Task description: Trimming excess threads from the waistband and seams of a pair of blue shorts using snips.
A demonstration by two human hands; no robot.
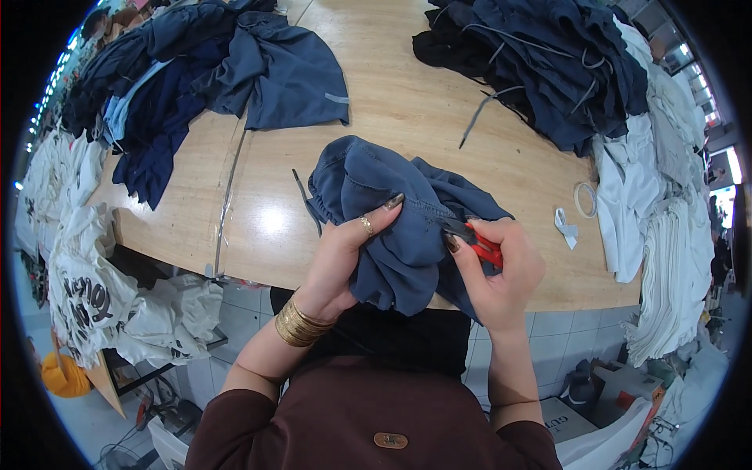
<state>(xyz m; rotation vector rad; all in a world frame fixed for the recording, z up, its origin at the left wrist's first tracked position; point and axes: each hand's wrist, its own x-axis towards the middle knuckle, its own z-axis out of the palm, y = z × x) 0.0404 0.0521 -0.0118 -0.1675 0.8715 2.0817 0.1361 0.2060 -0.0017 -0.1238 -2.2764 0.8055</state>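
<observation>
A dark blue-grey garment (399,243) lies bunched at the table's near edge, with a gathered seam running across its top and a drawstring end at its left. My left hand (348,247) grips its left side, thumb pressed flat on the fabric and the other fingers hidden beneath the cloth. In my right hand (505,258) are red-handled thread snips (487,249), closed between thumb and fingers. Their dark blades touch the garment beside the seam; whether a thread lies between them is too small to tell.
Dark blue garments are heaped at the far left (290,70) and far right (540,63) of the wooden table (392,86). White cloth (674,266) is stacked along the right edge. A tape roll (585,200) and a white scrap (565,229) lie nearby. White printed garments (94,290) hang at left.
</observation>
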